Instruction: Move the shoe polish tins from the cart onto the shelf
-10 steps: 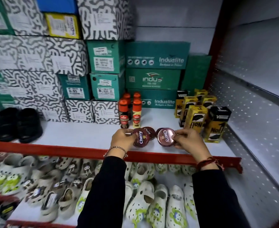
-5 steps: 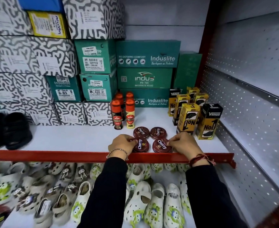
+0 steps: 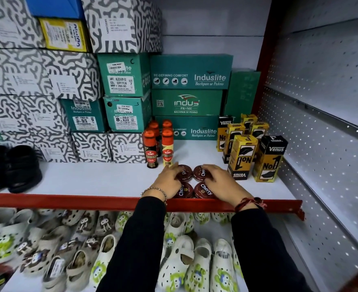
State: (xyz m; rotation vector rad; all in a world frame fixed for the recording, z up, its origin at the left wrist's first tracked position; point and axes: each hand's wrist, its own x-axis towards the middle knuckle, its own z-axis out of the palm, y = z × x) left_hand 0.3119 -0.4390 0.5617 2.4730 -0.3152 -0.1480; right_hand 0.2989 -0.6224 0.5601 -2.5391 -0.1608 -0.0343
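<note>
Resting under both hands: tins (image 3: 203,189)

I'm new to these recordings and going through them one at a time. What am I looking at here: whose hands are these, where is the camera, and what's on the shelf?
There is no machine here. A person wears a wide-angle camera on the head, looking forward and down at their own bare hands.

The left hand and right hand reach over the red front edge of a white shelf. Four round dark red Cherry polish tins lie flat there in a two-by-two group. The fingers rest on the back two tins; nothing is lifted.

Behind stand Kiwi bottles, to the right yellow Venus boxes, and farther back green shoe boxes. White clogs fill the lower shelf.
</note>
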